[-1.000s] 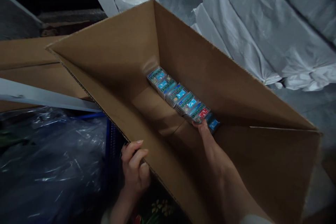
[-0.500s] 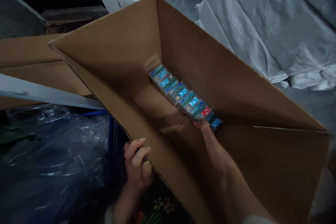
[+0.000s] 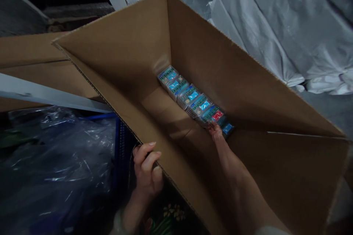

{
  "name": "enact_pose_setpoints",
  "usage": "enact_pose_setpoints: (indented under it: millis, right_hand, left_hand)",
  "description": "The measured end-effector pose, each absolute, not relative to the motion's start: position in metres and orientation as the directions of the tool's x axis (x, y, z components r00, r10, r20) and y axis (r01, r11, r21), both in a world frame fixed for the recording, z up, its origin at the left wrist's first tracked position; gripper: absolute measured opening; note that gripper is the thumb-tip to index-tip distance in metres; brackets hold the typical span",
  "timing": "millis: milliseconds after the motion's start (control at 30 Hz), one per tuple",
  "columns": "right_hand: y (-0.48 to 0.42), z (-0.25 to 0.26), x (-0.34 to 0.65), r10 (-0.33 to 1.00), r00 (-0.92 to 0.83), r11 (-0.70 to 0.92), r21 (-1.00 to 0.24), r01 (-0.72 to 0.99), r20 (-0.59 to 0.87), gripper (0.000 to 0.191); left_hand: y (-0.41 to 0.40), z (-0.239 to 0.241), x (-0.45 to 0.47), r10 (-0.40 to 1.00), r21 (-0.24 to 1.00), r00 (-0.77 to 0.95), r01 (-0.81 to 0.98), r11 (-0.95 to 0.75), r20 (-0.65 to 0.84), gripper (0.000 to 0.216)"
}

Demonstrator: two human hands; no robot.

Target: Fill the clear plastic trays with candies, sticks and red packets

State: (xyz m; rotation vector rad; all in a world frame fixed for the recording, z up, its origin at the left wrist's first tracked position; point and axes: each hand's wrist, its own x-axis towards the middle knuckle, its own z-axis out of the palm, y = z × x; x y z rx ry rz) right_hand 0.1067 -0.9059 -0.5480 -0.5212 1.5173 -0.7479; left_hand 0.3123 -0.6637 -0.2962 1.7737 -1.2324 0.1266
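Reaching into the open carton (image 3: 132,36), the right hand (image 3: 215,130) touches the near side of the red-labelled pack (image 3: 217,115); whether its fingers pinch or merely rest cannot be told. From these fingers, the pack row (image 3: 192,95) extends mainly toward the upper left, its long axis parallel to the carton's far wall. Count, top faces: six packs, comprising one red-labelled and five blue-labelled; one blue-labelled pack (image 3: 228,129) lies on the lower-right side of the red. The left hand (image 3: 146,169), farther from the row, has its fingers bent over the near rim, thumb hidden. Outside, left: one blue crate (image 3: 120,143) and clear film (image 3: 55,165).
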Motion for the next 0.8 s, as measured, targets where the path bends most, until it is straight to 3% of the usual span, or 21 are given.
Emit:
enact_pose_setpoints:
  millis: [200,367,567,800]
  right_hand:
    - [-0.900,-0.532,0.077,-0.711,-0.069,0.666,-0.701,0.253,-0.700,0.020]
    - [-0.877,-0.512,0.036,-0.736,-0.152,0.597,-0.739,0.312,-0.660,0.019]
    - [-0.860,-0.510,0.016,-0.719,-0.285,0.571,-0.773,0.277,-0.634,0.021]
    - [-0.868,-0.515,0.025,-0.709,-0.307,0.616,-0.770,0.167,-0.635,0.023]
  left_hand:
    - [-0.665,-0.294,0.315,-0.697,0.613,0.447,-0.790,-0.014,0.560,0.038]
    - [-0.666,-0.293,0.316,-0.697,0.606,0.430,-0.796,0.007,0.574,0.037]
    - [-0.665,-0.299,0.318,-0.682,0.613,0.446,-0.790,0.004,0.580,0.035]
    - [-0.668,-0.301,0.316,-0.657,0.623,0.497,-0.780,-0.053,0.567,0.027]
